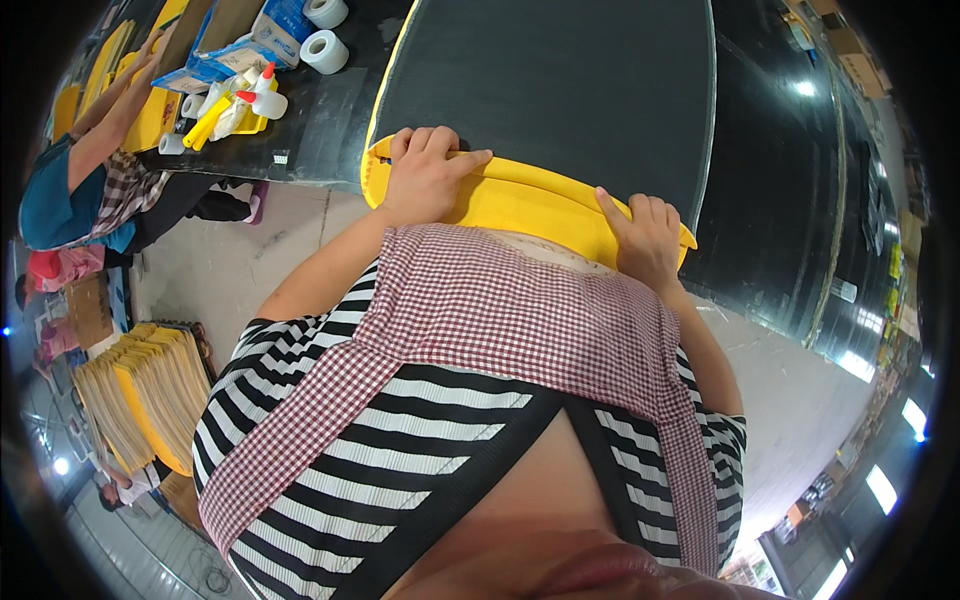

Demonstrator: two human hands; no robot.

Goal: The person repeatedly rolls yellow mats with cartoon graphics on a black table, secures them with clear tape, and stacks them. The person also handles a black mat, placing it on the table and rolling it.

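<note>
Yellow trim [520, 200] at frame centre, pressed onto the dark panel [560, 90] by my left hand [425, 180] and right hand [645, 235], fingers curled flat, could slip or wrinkle, I judge.

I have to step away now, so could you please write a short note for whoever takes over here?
Left hand: fingers curled, pressing down on the left end of the yellow edge strip.
Right hand: pressing the strip's right end, forefinger stretched along it.
The strip wraps the near edge of the large black panel on the workbench.
Glue bottles and tape rolls lie at the far left.
Done: strip lies along the near edge.
Left: cannot tell whether it is fixed; other edges look bare.
</note>
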